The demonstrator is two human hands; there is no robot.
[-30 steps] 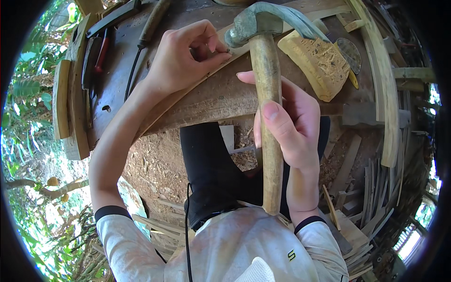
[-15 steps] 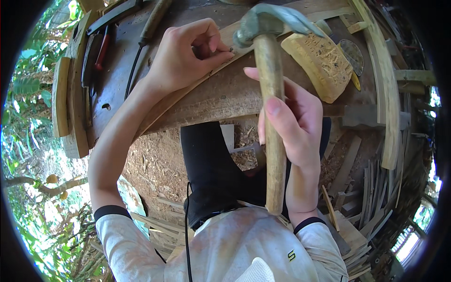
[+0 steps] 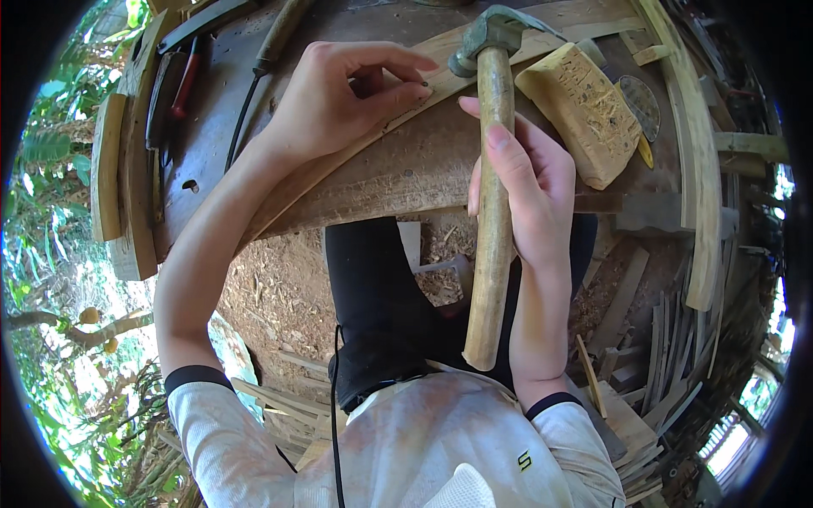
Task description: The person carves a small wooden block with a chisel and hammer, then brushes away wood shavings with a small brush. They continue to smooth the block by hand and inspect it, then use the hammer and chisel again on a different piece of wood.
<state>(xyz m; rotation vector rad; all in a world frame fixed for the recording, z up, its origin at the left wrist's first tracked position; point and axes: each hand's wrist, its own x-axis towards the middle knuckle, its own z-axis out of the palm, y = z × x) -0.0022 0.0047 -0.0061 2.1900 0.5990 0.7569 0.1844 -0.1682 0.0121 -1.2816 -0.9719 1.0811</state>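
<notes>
Your right hand: grip wrapped round hammer, head raised. Your left hand: grip parted over strip, dark speck at thumb. Work apparently under way; finished share unclear.

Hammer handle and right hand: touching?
Touching. In the head view, the right hand grips the hammer handle, thumb on its front, fingers passing behind.

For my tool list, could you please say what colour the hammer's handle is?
The handle is light brown, clearest in the head view.
</notes>
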